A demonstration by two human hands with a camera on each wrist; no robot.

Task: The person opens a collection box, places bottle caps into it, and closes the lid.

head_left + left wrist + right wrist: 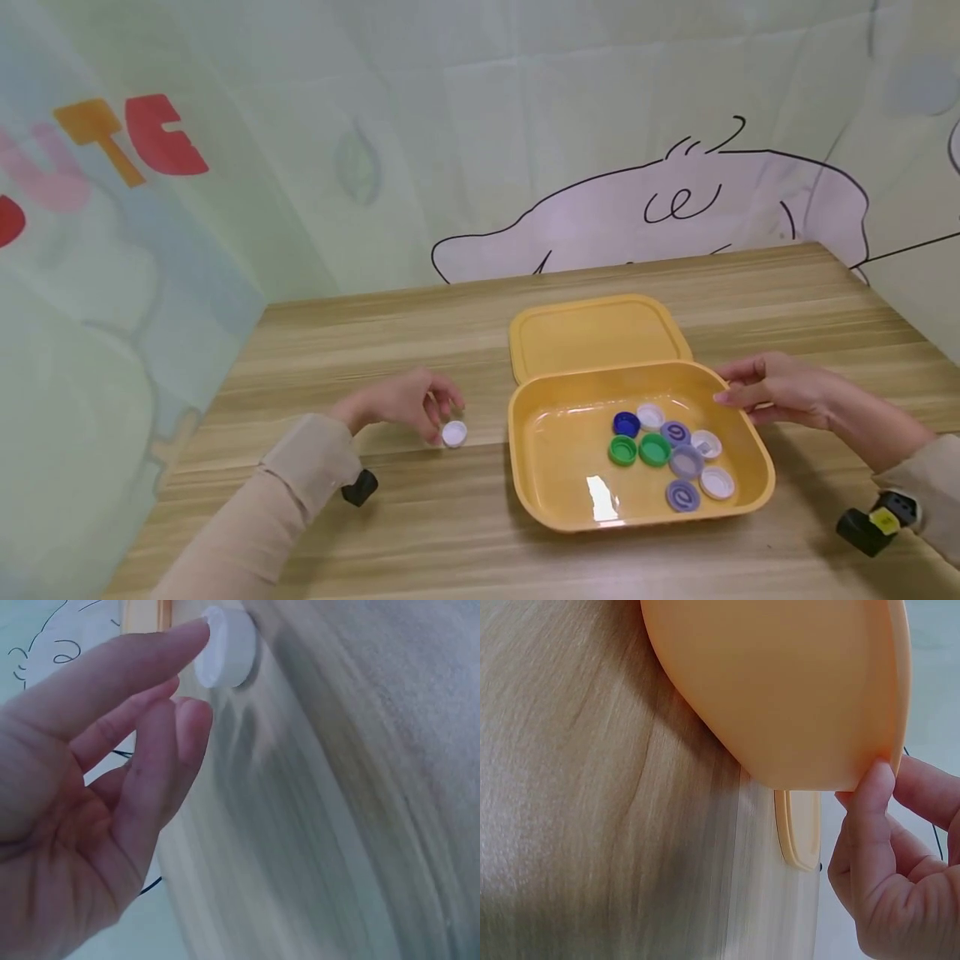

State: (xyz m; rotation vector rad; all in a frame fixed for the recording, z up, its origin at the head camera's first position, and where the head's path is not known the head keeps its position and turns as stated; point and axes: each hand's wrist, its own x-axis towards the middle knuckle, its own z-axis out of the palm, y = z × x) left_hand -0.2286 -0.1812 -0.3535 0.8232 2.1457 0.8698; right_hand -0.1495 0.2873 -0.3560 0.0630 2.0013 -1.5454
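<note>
A white bottle cap (453, 433) lies on the table left of the yellow plastic box. My left hand (405, 406) is beside it, fingers loosely bent and apart. In the left wrist view the thumb tip overlaps the edge of the cap (227, 646); whether they touch I cannot tell. The yellow box (551, 512) holds several bottle caps in blue, green, white and purple, mostly in its right half. At its far right corner my right hand (787, 392) pinches the rim between thumb and fingers, also seen on the box wall (780, 690) in the right wrist view.
A yellow lid (600, 333) lies flat right behind the box, its near edge hidden by the box wall. The wooden table (360, 333) ends at a printed cloth backdrop (420, 125) behind and on the left.
</note>
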